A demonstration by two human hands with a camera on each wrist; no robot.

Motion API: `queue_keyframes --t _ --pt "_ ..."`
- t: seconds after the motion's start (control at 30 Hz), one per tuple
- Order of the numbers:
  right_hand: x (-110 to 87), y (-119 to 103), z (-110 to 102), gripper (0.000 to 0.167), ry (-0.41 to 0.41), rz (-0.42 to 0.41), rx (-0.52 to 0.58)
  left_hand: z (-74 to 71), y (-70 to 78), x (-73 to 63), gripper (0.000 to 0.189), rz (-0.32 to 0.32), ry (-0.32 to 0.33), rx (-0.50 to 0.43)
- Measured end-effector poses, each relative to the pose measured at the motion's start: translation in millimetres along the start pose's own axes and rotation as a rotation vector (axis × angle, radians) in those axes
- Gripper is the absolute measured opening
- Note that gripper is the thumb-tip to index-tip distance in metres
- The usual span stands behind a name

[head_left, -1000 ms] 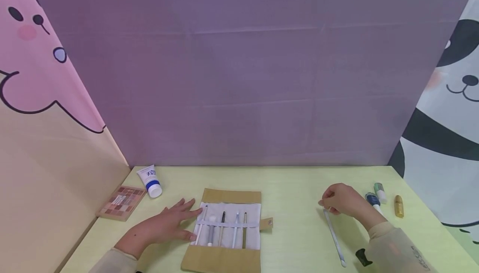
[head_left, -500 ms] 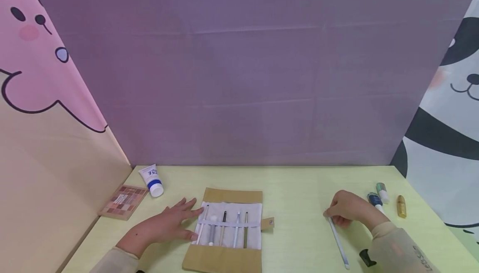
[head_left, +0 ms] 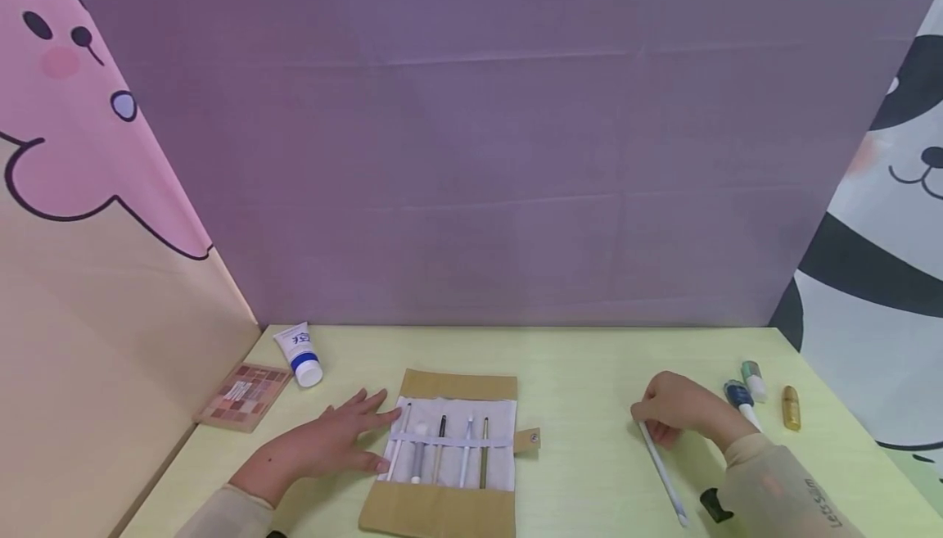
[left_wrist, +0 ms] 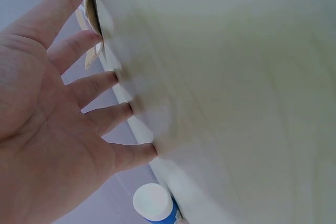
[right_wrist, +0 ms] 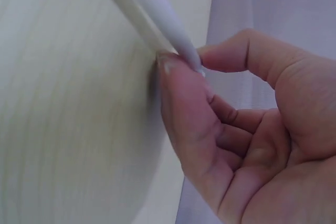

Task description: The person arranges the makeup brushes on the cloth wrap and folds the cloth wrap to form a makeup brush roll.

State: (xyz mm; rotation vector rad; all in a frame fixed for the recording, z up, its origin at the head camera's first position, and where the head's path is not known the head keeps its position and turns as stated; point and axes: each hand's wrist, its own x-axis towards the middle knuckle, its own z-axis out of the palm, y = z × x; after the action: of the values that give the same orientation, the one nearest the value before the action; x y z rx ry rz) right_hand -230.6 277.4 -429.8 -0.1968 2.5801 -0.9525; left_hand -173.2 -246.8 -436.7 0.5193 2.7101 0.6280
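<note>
A tan fabric brush roll lies unrolled on the table, with several slim makeup brushes side by side under the elastic band of its pale lining. My left hand rests at the roll's left edge, fingers spread, thumb and index fingertips overlapping the lining. In the left wrist view its palm shows with nothing in it. To the right, my right hand pinches the far end of a slim white makeup brush between thumb and index finger. The brush slants toward me, its other end low over the table.
A white and blue tube and an eyeshadow palette lie at the left. Beyond my right wrist are a dark blue-topped white item, a small green and white bottle and a gold tube. A purple cloth hangs behind.
My right hand has come down over the white brush's far end, its thumb and index finger closing on it, and the brush has shifted slightly. My left hand has stayed in place.
</note>
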Motion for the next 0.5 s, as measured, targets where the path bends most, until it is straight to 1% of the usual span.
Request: queue_keyframes --t 0.2,0.37,0.43,0.5 --pt "7.4 -5 -2 0.024 0.013 -0.002 0.115 1.3 -3.2 -0.1 0.083 -0.002 0.004 -0.004" --pt "20.3 -18 -5 0.026 -0.034 -0.073 0.266 0.8 -2.8 0.4 0.083 0.006 0.002 0.0" --pt "25.8 -27 -6 0.031 -0.057 -0.113 0.341 0.4 -2.4 0.8 0.082 0.009 0.0 0.003" --pt "31.0 -38 -5 0.034 -0.059 -0.139 0.416 0.1 -2.0 1.1 0.082 0.009 -0.001 0.006"
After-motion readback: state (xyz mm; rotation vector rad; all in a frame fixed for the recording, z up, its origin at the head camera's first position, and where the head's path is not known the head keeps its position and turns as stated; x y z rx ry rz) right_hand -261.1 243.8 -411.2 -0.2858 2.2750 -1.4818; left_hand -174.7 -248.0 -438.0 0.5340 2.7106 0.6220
